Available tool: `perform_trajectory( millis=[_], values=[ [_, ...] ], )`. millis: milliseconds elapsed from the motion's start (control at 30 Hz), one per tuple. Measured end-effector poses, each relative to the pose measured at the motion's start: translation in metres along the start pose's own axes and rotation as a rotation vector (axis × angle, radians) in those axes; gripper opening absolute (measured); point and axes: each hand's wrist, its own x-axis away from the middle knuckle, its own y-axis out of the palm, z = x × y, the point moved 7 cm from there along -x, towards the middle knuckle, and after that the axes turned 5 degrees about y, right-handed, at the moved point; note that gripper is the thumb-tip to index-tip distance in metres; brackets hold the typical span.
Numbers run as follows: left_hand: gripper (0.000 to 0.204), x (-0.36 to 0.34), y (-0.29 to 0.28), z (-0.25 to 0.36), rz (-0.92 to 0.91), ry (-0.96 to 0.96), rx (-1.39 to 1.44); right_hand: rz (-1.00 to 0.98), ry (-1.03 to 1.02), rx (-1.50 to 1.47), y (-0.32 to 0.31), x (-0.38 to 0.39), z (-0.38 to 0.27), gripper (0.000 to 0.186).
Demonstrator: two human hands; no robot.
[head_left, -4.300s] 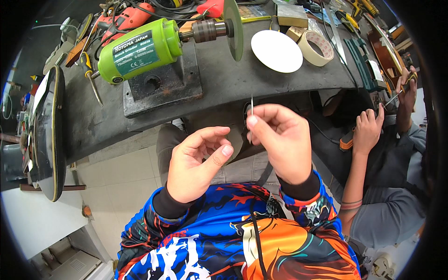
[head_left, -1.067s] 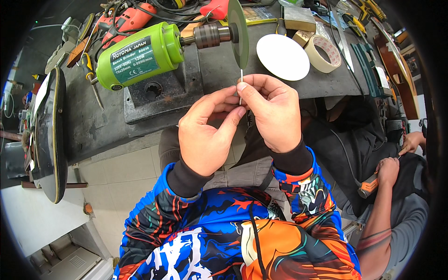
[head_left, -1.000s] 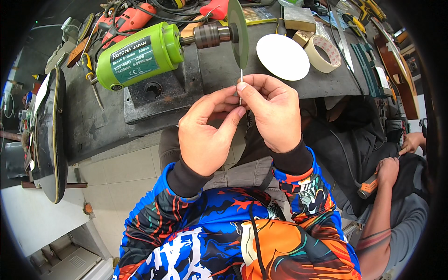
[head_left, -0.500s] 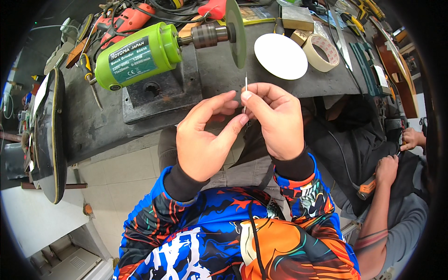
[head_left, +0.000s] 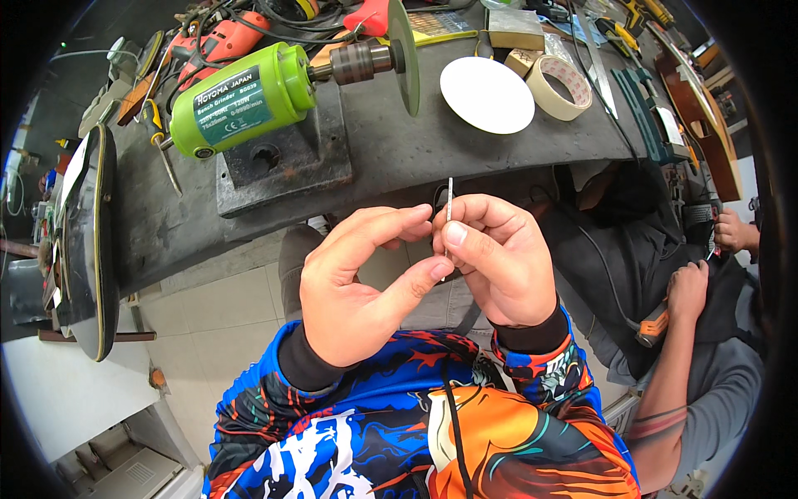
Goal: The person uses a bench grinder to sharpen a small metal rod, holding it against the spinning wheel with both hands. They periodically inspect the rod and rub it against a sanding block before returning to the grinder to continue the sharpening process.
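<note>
My right hand (head_left: pixel 490 249) pinches a thin upright metal strip (head_left: pixel 450 200) between thumb and fingers, below the bench's front edge in the picture. My left hand (head_left: pixel 357 283) is beside it with fingers curved and apart, its thumb tip at the strip's lower part. Beyond them, on a black iron base (head_left: pixel 278 166), stands a green bench grinder (head_left: pixel 245 100) with a metal chuck (head_left: pixel 356 62) and a thin grey-green disc (head_left: pixel 406 66) on its shaft. A white disc (head_left: pixel 486 94) lies right of it.
The dark bench (head_left: pixel 391 150) carries a tape roll (head_left: pixel 561 91), metal blocks (head_left: pixel 515 29), a red drill (head_left: pixel 220 46), cables and a screwdriver (head_left: pixel 154 125). A black rounded board (head_left: pixel 91 249) stands left. At right, a co-worker's hands (head_left: pixel 690 291) are near an orange-black tool (head_left: pixel 654 324).
Both my hands have come down toward me with the strip, away from the grinder's disc. My left index finger and thumb are farther apart.
</note>
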Motion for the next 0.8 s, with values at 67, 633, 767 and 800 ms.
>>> perform_trajectory(
  millis=[67,633,767,800],
  values=[
    [0.040,0.001,0.001,0.002,-0.001,0.030,-0.008,0.000,-0.005,-0.001,0.001,0.003,0.000,0.017],
    [0.039,0.004,0.000,0.013,-0.006,0.074,0.001,-0.012,-0.003,0.007,0.008,0.011,-0.004,0.017],
    [0.041,0.004,0.000,0.015,-0.014,0.084,-0.014,-0.026,-0.001,-0.005,0.009,0.011,-0.005,0.017],
    [0.041,0.004,0.000,0.016,-0.012,0.085,-0.015,-0.031,-0.002,-0.008,0.010,0.012,-0.005,0.017]
  ],
)
